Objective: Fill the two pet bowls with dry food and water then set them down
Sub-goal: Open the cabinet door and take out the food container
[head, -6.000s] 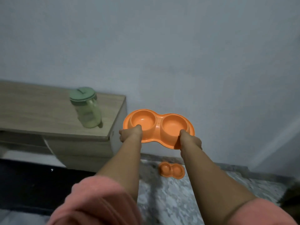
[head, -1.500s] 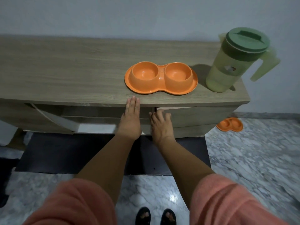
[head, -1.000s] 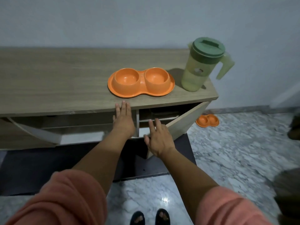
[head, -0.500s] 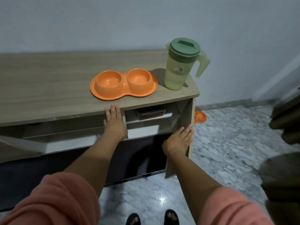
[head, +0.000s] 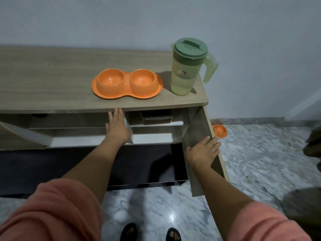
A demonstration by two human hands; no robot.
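An orange double pet bowl (head: 127,84) sits empty on the wooden cabinet top (head: 52,80). To its right stands a pale green pitcher (head: 185,66) with a dark green lid. A second orange double bowl (head: 220,130) lies on the floor past the cabinet's right end, half hidden by the open cabinet door (head: 196,129). My right hand (head: 203,151) rests flat with straight fingers on that door's inner face. My left hand (head: 117,127) lies flat with straight fingers against the cabinet front, just under the top's edge. Inside, a dark brown container (head: 156,117) sits on a white shelf.
A grey wall runs behind the cabinet. The floor (head: 260,162) is grey marble. Another cabinet door (head: 17,134) hangs open at the left. A dark object (head: 312,145) juts in at the right edge. My feet in sandals show at the bottom.
The bowl went from my hands onto the cabinet top. Since then my right hand has swung the right cabinet door fully open; my left hand stayed on the cabinet front.
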